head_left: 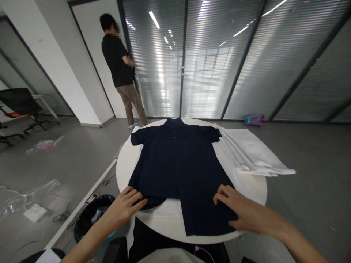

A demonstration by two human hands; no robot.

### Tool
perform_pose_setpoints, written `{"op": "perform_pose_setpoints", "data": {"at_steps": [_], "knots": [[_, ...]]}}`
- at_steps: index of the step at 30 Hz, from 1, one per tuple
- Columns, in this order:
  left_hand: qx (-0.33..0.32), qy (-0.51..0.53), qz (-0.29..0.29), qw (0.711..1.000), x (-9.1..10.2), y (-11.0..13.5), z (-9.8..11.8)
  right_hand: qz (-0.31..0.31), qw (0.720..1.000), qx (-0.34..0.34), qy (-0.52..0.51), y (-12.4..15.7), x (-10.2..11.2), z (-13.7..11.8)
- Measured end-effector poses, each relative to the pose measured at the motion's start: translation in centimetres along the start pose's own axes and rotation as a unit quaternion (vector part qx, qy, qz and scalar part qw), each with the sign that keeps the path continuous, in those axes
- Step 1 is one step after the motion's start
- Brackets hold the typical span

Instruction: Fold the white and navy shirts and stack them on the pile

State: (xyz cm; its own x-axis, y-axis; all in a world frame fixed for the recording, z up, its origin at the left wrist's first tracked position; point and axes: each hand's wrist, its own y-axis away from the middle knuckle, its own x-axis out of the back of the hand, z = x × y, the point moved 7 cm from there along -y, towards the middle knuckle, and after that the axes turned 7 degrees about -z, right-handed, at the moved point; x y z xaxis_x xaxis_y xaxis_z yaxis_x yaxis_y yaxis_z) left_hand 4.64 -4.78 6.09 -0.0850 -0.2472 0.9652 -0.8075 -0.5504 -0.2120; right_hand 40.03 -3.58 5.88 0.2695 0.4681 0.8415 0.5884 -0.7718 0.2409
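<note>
A dark navy short-sleeved shirt (175, 164) lies spread out flat on a round white table (255, 190), collar at the far side. My left hand (124, 204) rests on the shirt's near left hem, fingers stretched forward and lying flat. My right hand (236, 208) lies flat on the near right hem, fingers spread on the cloth. Neither hand grips anything.
Folded white cloth (249, 153) lies on the table's right side and hangs over the edge. A person in a black top (117, 62) stands at the far left by glass walls. A black bin (90, 219) stands at lower left. Plastic wrapping (27, 201) litters the floor.
</note>
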Motion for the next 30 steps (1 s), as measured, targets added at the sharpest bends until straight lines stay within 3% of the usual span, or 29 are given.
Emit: {"op": "perform_pose_setpoints", "data": {"at_steps": [5, 12, 18, 21, 24, 27, 30], "knots": [[0.016, -0.007, 0.017, 1.0, -0.4, -0.1, -0.1, 0.139, 0.99, -0.029, 0.024, 4.0, -1.7, 4.2], [0.1, -0.053, -0.043, 0.993, -1.4, -1.3, 0.9, 0.206, 0.978, -0.023, -0.013, 5.2, -3.0, 6.1], [0.147, -0.1, -0.093, 0.98, -1.6, -3.3, 2.5, 0.373, 0.926, -0.051, 0.006, 6.9, -2.7, 7.3], [0.146, -0.093, -0.094, 0.98, -1.9, -4.1, 2.7, 0.406, 0.912, -0.055, -0.021, 6.7, -2.1, 7.2], [0.153, -0.07, -0.064, 0.984, -0.8, -4.4, 2.1, 0.419, 0.899, -0.062, -0.113, 5.5, -0.5, 7.0], [0.16, -0.033, 0.005, 0.987, 1.8, -4.1, 1.5, 0.429, 0.875, -0.085, -0.206, 4.2, 1.4, 7.0], [0.141, -0.017, 0.041, 0.989, 3.4, -3.2, 1.6, 0.461, 0.846, -0.025, -0.266, 4.0, 3.1, 5.8]]}}
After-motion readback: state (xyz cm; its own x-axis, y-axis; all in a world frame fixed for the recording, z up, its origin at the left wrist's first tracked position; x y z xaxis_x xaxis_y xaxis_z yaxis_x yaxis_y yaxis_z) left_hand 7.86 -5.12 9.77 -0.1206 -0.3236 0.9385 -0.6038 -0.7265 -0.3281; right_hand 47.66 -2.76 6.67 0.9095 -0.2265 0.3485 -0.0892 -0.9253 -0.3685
